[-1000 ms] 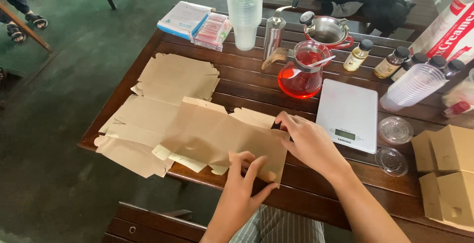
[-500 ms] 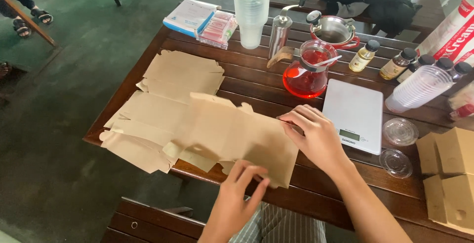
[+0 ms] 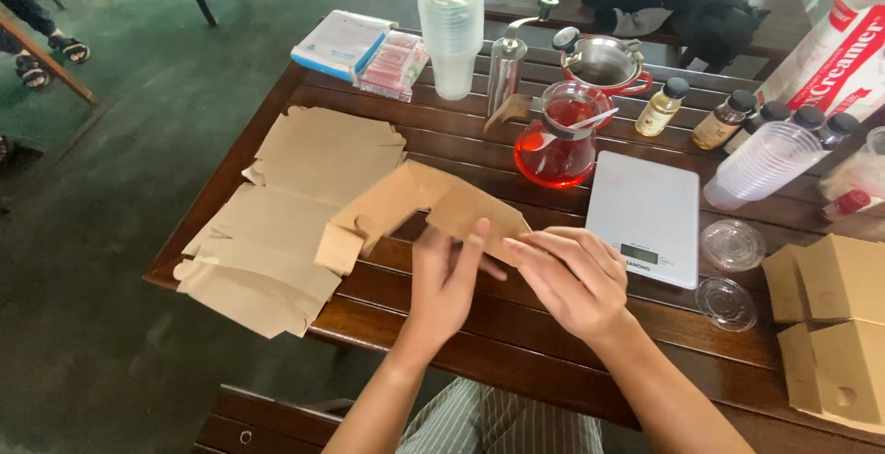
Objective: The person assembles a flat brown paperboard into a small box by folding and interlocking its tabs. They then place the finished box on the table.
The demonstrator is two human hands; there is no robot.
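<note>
1. Both hands are up over the near edge of the dark slatted wooden table (image 3: 516,343), working one brown cardboard box blank (image 3: 415,203) that's lifted off the wood and partly folded.
2. Left hand (image 3: 444,281) has its fingers straight and close together, pressed against the near side of the blank, thumb alongside.
3. Right hand (image 3: 570,279) has its fingers slightly curled and together, tips on the blank's right flap. Can't really tell if the thumb is pinching it from underneath, it's hidden.
4. To the left of that, a loose pile of flat blanks (image 3: 277,224) lies on the table, hanging a bit over the left edge.
5. Just right of the hands sits a white kitchen scale (image 3: 645,214), and behind it a glass jug with red liquid (image 3: 558,141).
6. Far right: already folded brown boxes (image 3: 834,325), plus two clear plastic lids (image 3: 731,270) near them.
7. Back of the table has a tall stack of clear cups (image 3: 452,30) standing upright, and another cup stack (image 3: 765,164) lying on its side.
</note>
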